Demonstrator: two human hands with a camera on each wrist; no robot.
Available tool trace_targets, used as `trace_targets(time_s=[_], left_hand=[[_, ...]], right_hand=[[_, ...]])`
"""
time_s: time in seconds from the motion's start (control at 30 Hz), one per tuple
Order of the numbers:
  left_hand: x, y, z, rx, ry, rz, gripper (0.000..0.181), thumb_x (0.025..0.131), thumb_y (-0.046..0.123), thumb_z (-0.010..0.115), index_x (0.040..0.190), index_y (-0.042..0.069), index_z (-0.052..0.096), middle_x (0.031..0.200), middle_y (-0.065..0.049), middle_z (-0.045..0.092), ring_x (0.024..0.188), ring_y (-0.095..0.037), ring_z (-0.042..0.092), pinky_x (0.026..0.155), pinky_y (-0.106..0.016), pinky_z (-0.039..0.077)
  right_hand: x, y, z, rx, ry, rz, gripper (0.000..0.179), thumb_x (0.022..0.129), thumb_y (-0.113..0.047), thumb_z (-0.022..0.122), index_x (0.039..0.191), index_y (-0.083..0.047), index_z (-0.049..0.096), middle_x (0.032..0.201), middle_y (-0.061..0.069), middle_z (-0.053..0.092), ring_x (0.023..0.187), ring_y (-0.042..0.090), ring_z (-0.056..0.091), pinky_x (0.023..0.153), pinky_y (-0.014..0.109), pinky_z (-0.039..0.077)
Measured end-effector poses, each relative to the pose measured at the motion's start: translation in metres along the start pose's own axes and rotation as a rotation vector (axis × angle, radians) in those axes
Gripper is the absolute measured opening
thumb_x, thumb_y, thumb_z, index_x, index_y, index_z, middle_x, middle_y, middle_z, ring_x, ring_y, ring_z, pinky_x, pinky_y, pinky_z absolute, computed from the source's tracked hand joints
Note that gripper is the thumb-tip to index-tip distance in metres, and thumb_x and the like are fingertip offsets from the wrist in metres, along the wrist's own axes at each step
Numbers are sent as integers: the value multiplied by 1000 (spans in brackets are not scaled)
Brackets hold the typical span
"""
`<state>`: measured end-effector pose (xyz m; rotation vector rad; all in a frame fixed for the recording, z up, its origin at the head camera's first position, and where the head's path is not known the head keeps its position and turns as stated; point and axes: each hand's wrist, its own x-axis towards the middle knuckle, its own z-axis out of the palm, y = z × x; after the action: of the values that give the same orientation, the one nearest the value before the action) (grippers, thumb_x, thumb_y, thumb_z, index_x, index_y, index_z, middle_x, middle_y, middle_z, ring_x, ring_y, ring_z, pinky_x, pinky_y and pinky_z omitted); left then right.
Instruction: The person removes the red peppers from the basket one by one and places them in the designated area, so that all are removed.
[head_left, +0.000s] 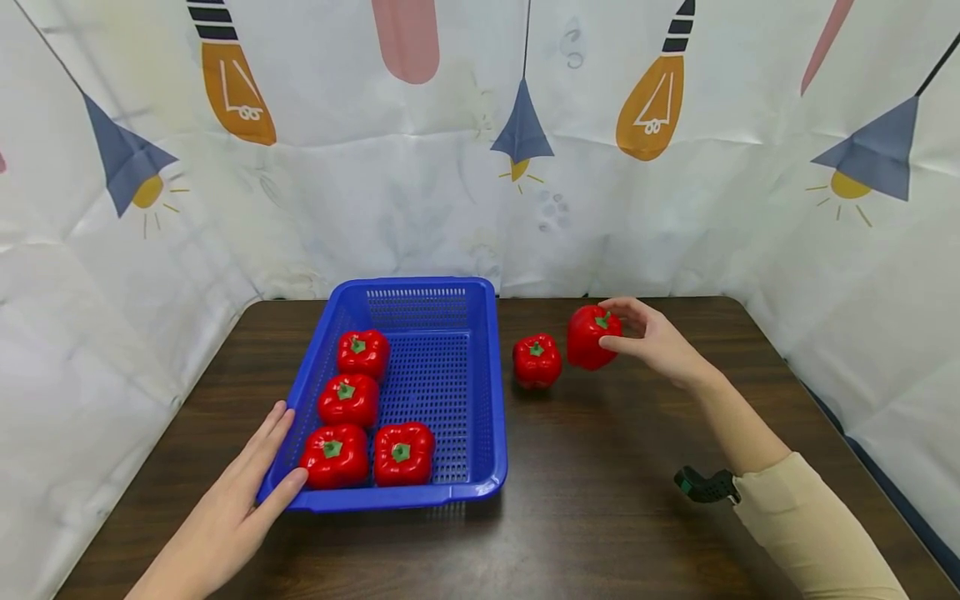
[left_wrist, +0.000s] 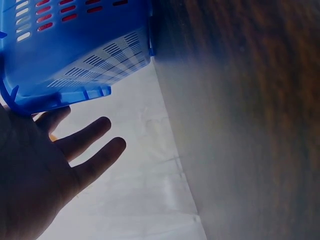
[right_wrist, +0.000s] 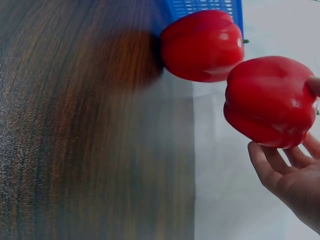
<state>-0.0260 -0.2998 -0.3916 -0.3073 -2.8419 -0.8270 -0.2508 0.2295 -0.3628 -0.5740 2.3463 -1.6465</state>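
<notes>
With its thumb and fingers, my right hand (head_left: pixel 654 340) grips a red bell pepper (head_left: pixel 588 340). In the right wrist view this held pepper (right_wrist: pixel 270 102) stands higher off the table than the other pepper (right_wrist: pixel 202 46). That second bell pepper (head_left: pixel 537 361) rests on the table between the held one and the blue plastic basket (head_left: pixel 498 417). My left hand (head_left: pixel 236 500) lies along the basket's front left corner, thumb over the rim. Its fingers (left_wrist: pixel 82 140) are straight and spread in the left wrist view. Inside the basket, several red bell peppers (head_left: pixel 348 400) sit along the left side and front.
A dark wood-grain table (head_left: pixel 585 517) carries everything. Behind and beside it hangs a white curtain (head_left: pixel 450 208) printed with lamps and bulbs. On my right forearm is a dark wrist strap (head_left: pixel 707 485) by the beige sleeve (head_left: pixel 810 525).
</notes>
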Motion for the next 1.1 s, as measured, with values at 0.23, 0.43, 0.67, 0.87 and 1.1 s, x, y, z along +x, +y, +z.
trace_targets(time_s=[0.23, 0.43, 0.67, 0.87, 1.1], left_hand=[[0, -1, 1, -2, 6, 7, 78, 103, 27, 64, 166, 22, 19, 171, -5, 14, 153, -36, 22, 103, 0, 7], [0, -1, 2, -8, 8, 11, 79, 103, 27, 64, 166, 22, 18, 171, -4, 13, 154, -35, 21, 104, 0, 7], [0, -1, 2, -19, 10, 17, 79, 103, 26, 64, 166, 22, 18, 171, -4, 13, 154, -34, 20, 104, 0, 8], [0, 0, 1, -19, 4, 8, 79, 103, 27, 64, 166, 22, 18, 171, -4, 13, 153, -36, 22, 102, 1, 9], [0, 0, 1, -11, 3, 1, 79, 102, 28, 64, 166, 22, 18, 171, -5, 14, 151, -39, 24, 101, 1, 10]], right_hand=[[2, 9, 2, -18, -18, -7, 58, 96, -16, 74, 147, -5, 47, 143, 15, 52, 130, 32, 48, 91, 34, 55], [7, 21, 5, -75, -38, -5, 58, 95, -17, 76, 145, -7, 50, 142, 14, 54, 130, 33, 49, 91, 38, 55], [10, 30, 7, -109, -48, 3, 58, 94, -18, 76, 145, -8, 51, 143, 14, 54, 130, 34, 48, 94, 43, 54], [12, 36, 8, -130, -68, 14, 58, 93, -18, 77, 144, -9, 52, 144, 13, 53, 133, 35, 47, 97, 49, 52], [13, 38, 9, -151, -82, 31, 57, 94, -17, 76, 144, -10, 52, 147, 13, 52, 137, 36, 43, 103, 56, 47]])
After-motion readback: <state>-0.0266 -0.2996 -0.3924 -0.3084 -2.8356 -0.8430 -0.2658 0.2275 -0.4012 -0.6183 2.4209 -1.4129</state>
